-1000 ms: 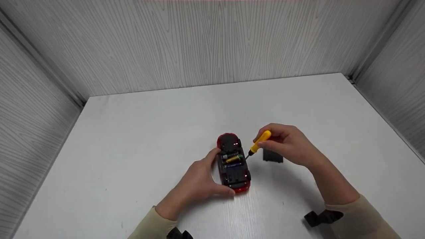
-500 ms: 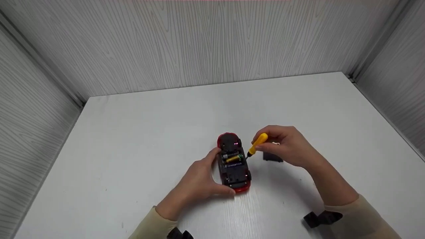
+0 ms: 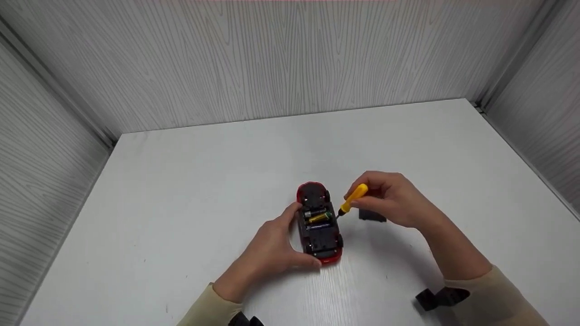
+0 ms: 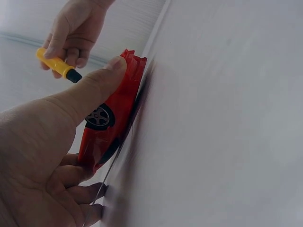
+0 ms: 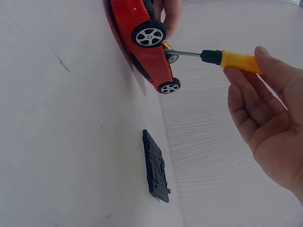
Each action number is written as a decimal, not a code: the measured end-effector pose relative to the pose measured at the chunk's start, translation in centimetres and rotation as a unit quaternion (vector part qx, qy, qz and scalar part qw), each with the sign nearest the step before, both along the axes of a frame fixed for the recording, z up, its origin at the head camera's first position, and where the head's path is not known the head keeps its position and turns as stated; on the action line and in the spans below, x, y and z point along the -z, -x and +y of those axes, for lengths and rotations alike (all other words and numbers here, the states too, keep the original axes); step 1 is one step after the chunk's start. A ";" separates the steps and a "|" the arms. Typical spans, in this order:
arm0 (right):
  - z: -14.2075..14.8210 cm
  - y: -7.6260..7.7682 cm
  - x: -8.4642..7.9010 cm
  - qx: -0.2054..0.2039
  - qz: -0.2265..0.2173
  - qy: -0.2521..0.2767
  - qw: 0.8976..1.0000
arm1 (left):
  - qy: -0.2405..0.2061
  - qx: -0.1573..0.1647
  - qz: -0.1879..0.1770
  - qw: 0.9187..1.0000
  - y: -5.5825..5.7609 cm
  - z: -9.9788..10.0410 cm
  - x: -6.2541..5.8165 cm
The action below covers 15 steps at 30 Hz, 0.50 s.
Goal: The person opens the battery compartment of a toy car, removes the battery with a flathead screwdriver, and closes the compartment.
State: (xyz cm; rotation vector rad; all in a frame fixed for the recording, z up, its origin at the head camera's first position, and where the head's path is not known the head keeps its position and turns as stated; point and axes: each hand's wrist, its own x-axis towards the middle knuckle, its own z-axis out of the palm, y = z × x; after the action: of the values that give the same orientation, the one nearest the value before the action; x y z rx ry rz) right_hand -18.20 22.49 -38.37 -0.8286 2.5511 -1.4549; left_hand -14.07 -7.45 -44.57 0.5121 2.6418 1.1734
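A red toy car (image 3: 322,242) lies upside down on the white table, its black underside and open battery bay facing up. Several batteries (image 3: 319,218) sit in the bay; the yellow-and-green one is tilted, one end raised. My left hand (image 3: 272,246) grips the car from the left, thumb at the near end and fingers along the side. My right hand (image 3: 392,199) pinches a yellow-handled screwdriver (image 3: 353,199). In the right wrist view the screwdriver's shaft (image 5: 185,53) reaches over the car's side to the end of the raised battery (image 5: 172,58).
A black battery cover (image 3: 372,214) lies on the table right of the car, partly under my right hand in the head view. Pale wood-grain panels (image 3: 290,59) wall the table (image 3: 204,181) at the back and both sides.
The right hand and screwdriver have shifted slightly down, the tip staying at the bay's right edge. The yellow-and-green battery sits a little more tilted. The left hand still holds the car in place.
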 end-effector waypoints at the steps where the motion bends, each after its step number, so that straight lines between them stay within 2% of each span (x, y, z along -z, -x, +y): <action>1: 0.1 0.1 0.0 -0.003 0.000 0.001 1.000 | -0.001 0.000 0.000 1.000 0.0 0.0 0.0; 15: 1.8 1.5 1.1 -0.021 -0.070 0.061 0.996 | 0.009 -0.003 0.009 1.000 -0.1 0.0 -0.2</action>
State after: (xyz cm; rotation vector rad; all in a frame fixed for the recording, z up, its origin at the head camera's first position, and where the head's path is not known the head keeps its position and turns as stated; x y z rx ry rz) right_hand -19.71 24.31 -39.42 -0.7622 2.3508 -1.6072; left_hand -14.02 -7.50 -44.36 0.5135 2.6692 1.1507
